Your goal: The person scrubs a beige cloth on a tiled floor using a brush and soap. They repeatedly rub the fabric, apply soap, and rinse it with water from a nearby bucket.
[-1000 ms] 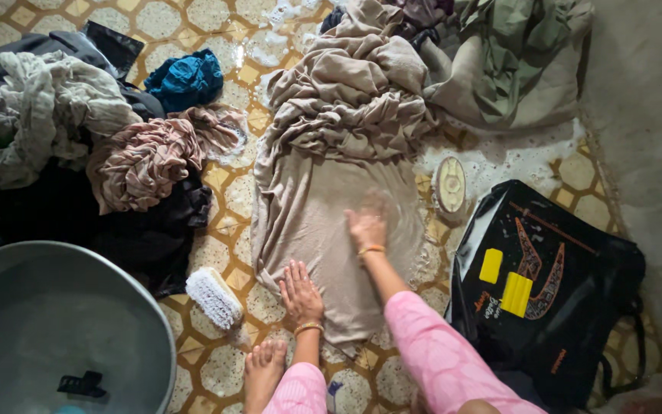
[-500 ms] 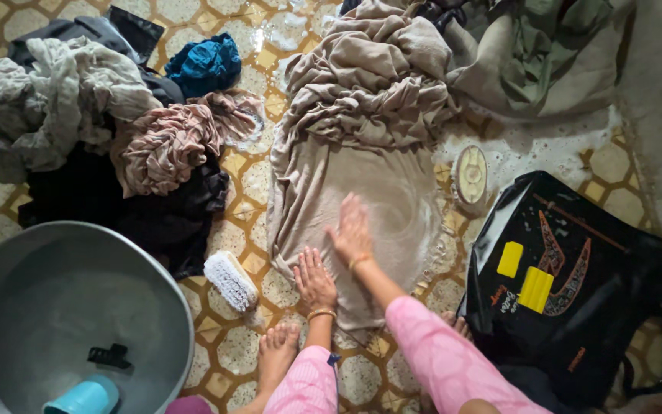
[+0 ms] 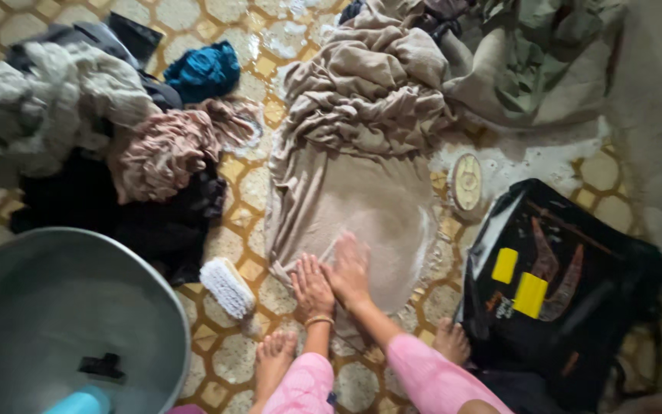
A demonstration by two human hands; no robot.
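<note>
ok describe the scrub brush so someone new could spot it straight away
Start at the big grey tub at lower left. Just right of its rim, on the patterned floor, lies the brush, left of the left hand on the beige cloth. It is the only small, white, bristly block among soft clothes.

Left hand and right hand flat on wet beige cloth, white scrub brush beside, grey basin left
</note>
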